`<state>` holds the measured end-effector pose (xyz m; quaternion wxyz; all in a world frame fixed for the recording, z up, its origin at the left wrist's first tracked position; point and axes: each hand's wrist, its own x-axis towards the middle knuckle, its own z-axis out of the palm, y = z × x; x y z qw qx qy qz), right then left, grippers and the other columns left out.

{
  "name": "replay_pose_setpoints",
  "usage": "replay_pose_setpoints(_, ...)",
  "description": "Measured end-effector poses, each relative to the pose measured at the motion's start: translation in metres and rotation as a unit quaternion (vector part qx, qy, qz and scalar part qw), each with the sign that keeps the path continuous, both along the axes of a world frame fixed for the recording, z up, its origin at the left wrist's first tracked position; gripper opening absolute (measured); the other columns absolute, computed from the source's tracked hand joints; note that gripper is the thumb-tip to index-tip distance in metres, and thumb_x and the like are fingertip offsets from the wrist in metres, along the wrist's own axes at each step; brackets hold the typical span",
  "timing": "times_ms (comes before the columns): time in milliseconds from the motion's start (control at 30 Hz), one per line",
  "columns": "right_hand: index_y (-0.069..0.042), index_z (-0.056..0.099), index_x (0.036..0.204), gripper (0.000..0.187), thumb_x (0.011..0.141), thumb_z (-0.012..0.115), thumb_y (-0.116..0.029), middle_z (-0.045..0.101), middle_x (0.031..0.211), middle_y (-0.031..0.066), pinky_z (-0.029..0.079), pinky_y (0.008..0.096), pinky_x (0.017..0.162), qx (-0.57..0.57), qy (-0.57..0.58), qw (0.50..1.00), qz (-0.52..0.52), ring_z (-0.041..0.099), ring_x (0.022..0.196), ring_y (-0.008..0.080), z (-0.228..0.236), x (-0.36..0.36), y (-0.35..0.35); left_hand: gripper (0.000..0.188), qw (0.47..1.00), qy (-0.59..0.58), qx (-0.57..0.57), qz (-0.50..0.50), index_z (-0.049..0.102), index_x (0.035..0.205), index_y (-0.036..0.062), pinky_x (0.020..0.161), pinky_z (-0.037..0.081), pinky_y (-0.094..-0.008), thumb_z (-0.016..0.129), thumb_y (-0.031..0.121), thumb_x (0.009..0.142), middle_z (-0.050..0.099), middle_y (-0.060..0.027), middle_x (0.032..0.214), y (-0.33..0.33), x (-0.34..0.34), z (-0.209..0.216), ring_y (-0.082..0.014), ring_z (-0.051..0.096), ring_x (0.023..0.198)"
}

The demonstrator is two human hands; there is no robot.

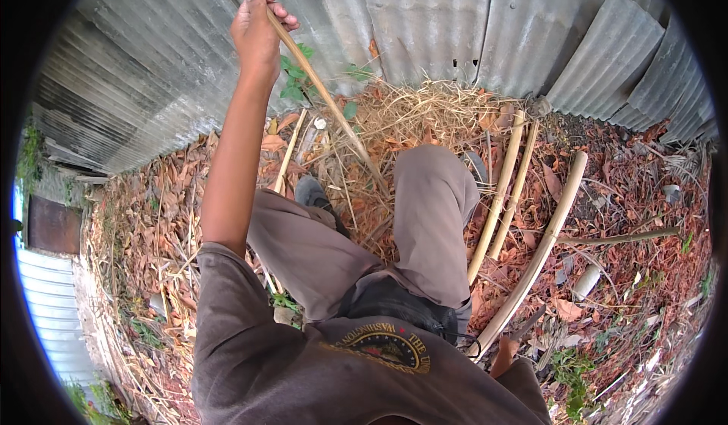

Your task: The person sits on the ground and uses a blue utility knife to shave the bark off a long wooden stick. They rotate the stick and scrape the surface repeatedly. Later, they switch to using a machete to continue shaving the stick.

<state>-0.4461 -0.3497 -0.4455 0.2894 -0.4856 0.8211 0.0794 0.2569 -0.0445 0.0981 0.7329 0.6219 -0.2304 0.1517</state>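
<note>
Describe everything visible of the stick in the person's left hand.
The stick is slender, roughly straight and tan-brown, apparently bare wood or cane. It slants down and rightward from the left hand, which grips its upper part, toward dry straw between the legs. Whether its lower tip touches down is unclear.

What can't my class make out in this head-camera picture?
Head view:
Slim straight brown wooden stick: gripped part, covered by the left hand.
Right hand's grip: the dark grey-brown cloth shirt leaves only a patch of skin showing.
Rounded grey right shoe: mostly behind the brown cloth trouser leg.
</note>
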Motion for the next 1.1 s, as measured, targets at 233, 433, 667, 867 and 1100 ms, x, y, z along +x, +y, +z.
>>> replay_pose_setpoints(233,0.002,0.058,0.092,0.034,0.073,0.064,-0.025,0.052,0.069,0.0102,0.04,0.0353,0.043,0.024,-0.105,0.994,-0.021,0.051,0.057,0.0224,0.053,0.014,-0.026,0.029,0.997,0.025,-0.073,-0.025,0.045,0.08,0.009,0.051,0.033,-0.0245,0.049,0.031,0.099,0.036,0.0022,0.061,0.009,-0.002,0.023,-0.0084,0.034,0.052)
replay_pose_setpoints(433,0.004,0.054,0.105,0.033,0.078,0.061,-0.014,0.052,0.066,0.0092,0.04,0.0339,0.042,-0.152,-0.272,0.925,0.217,0.05,0.049,0.0156,0.199,0.136,-0.031,0.027,0.988,0.021,-0.15,0.016,0.043,0.075,0.0146,0.038,0.023,-0.0218,0.048,0.029,0.097,0.033,0.007,0.054,0.04,-0.011,0.042,-0.005,0.029,0.04)
replay_pose_setpoints(667,-0.004,0.042,0.125,0.041,0.086,0.048,0.004,0.048,0.061,-0.0014,0.031,0.0208,0.035,-0.019,-0.668,0.673,0.316,0.039,0.039,0.0051,0.439,0.367,0.123,0.028,0.973,-0.017,-0.226,-0.035,0.043,0.073,0.0083,0.051,0.031,-0.0253,0.052,0.025,0.094,0.034,0.002,0.059,0.049,-0.05,0.048,-0.009,0.032,0.052)
replay_pose_setpoints(867,-0.002,0.04,0.12,0.037,0.086,0.056,-0.001,0.045,0.056,-0.0001,0.031,0.0277,0.037,0.366,-0.629,0.59,0.35,0.039,0.039,0.0093,0.408,0.484,0.231,0.041,0.986,0.018,-0.162,0.03,0.036,0.058,0.0121,0.051,0.029,-0.0272,0.05,0.027,0.093,0.032,0.0007,0.056,0.054,-0.057,0.003,-0.0115,0.033,0.052)
replay_pose_setpoints(1100,-0.001,0.045,0.116,0.038,0.082,0.059,-0.007,0.058,0.069,0.0069,0.044,0.0323,0.051,0.241,-0.595,0.592,0.487,0.053,0.05,0.0174,0.39,0.475,0.28,0.045,0.98,0.009,-0.19,-0.061,0.025,0.053,0.0139,0.047,0.019,-0.028,0.047,0.028,0.09,0.023,0.0012,0.048,0.069,-0.058,-0.026,-0.0101,0.021,0.044)
